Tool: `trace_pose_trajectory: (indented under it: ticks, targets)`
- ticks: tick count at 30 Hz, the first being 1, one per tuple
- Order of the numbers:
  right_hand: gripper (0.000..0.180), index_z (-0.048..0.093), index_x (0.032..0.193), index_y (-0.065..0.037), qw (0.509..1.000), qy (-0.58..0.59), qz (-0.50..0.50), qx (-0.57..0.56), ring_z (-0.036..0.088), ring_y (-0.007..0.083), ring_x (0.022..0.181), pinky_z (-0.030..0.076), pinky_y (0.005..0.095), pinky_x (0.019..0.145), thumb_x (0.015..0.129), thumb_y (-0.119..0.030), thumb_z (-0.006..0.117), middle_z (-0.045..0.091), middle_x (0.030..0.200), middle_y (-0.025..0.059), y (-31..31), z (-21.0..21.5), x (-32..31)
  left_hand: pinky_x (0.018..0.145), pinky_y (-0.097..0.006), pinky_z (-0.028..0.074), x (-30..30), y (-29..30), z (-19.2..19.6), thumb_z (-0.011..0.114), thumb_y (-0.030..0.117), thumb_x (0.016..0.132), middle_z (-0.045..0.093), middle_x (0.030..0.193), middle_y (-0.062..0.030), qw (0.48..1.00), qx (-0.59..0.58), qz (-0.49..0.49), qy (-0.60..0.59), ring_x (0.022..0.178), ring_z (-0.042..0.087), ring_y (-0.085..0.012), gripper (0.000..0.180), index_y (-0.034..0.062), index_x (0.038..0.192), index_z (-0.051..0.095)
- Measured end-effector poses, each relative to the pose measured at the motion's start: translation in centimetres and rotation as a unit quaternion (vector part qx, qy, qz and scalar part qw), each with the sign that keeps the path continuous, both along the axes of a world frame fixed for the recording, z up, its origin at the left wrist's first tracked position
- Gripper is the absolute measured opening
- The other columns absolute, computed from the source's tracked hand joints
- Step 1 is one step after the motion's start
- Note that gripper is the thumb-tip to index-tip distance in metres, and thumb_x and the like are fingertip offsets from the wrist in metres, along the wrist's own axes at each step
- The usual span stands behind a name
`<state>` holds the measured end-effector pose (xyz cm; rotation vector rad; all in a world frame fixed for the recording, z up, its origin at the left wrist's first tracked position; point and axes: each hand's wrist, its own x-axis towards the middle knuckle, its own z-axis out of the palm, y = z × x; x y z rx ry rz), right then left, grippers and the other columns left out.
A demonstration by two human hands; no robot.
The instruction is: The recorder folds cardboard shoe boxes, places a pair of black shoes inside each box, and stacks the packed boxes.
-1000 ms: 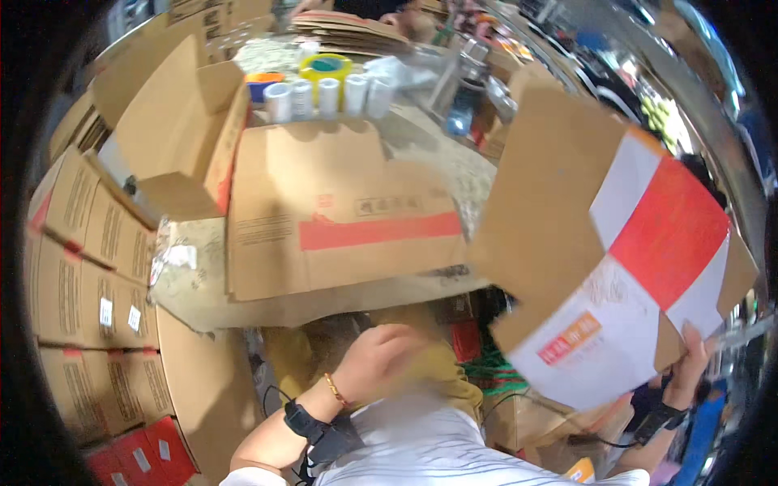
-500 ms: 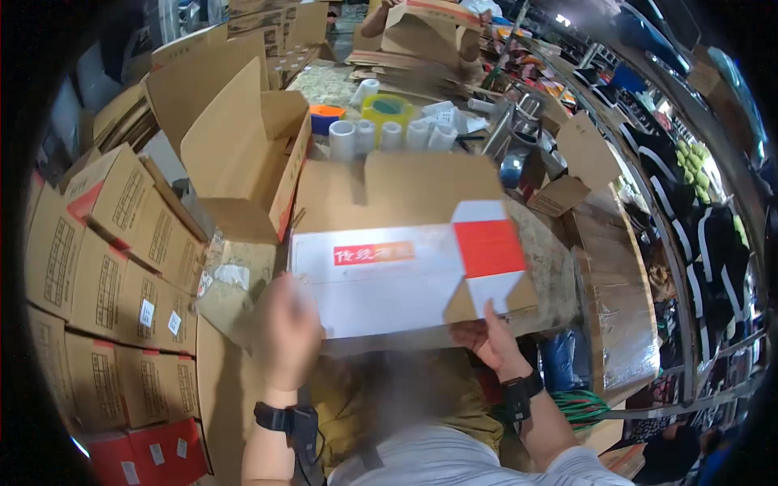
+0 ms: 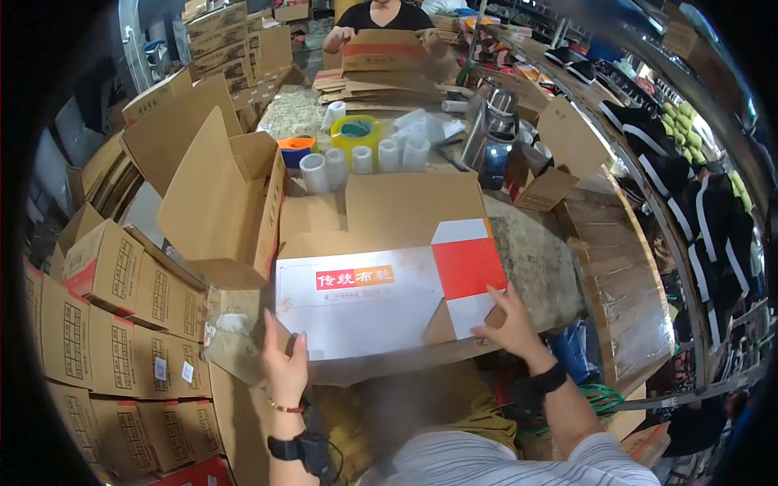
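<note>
A partly folded cardboard shoe box (image 3: pixel 369 328) lies across the table in front of me, with a white printed panel, a red and white end flap and brown inner flaps behind. My left hand (image 3: pixel 285 364) stands at its near left corner, thumb and fingers apart, and grips nothing that I can see. On the right, my right hand (image 3: pixel 516 328) rests against the red and white flap with fingers stretched, thumb and forefinger touching it. Just beyond the box's left side stands an open brown carton (image 3: pixel 207 215) with raised lid.
Several clear plastic rolls (image 3: pixel 314 172) and a yellow tape roll (image 3: pixel 356 130) stand behind the box. A steel flask (image 3: pixel 478 134) is at right. Stacked cartons (image 3: pixel 105 348) fill the left side. Opposite, a person's hands hold another box (image 3: pixel 382 53). Shoes (image 3: pixel 713 251) line the right rack.
The box has come down onto the table, slightly nearer and to the left. My left hand has moved down from its left edge and opened; my right hand has moved up onto the end flap.
</note>
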<state>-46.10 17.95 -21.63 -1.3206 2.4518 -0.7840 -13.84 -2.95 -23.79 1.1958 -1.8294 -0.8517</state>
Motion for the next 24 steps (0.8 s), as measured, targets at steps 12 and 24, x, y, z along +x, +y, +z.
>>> trace_pose_trajectory:
  ticks: [12, 24]
  targets:
    - [0.071, 0.028, 0.145, -0.011, 0.983, -0.16, 0.081, -0.048, 0.031, 0.0348, 0.135, 0.03, 0.0409, 0.107, 0.087, -0.039, 0.058, 0.025, 0.149, 0.0217, 1.5, 10.7, -3.4, 0.111, -0.048, 0.024, -7.2, -0.3, 10.9, 0.062, 0.07, 0.072, 0.035, 0.139, -0.0198, 0.912, -0.297, -0.113, 0.257, 0.134, 0.03, -0.0324, 0.096, 0.0006, 0.132, 0.035]
    - [0.049, 0.059, 0.119, -0.008, 0.929, 0.296, 0.175, -0.14, 0.055, 0.0292, 0.103, 0.036, 0.0461, 0.094, 0.08, -0.038, 0.065, 0.059, 0.108, 0.0159, -9.7, 14.5, 1.2, 0.096, -0.031, 0.037, -11.9, -14.0, 9.9, 0.055, 0.024, 0.094, 0.054, 0.112, -0.0078, 0.915, 0.161, -0.287, 0.234, 0.105, 0.05, -0.017, 0.034, 0.0015, 0.119, 0.051]
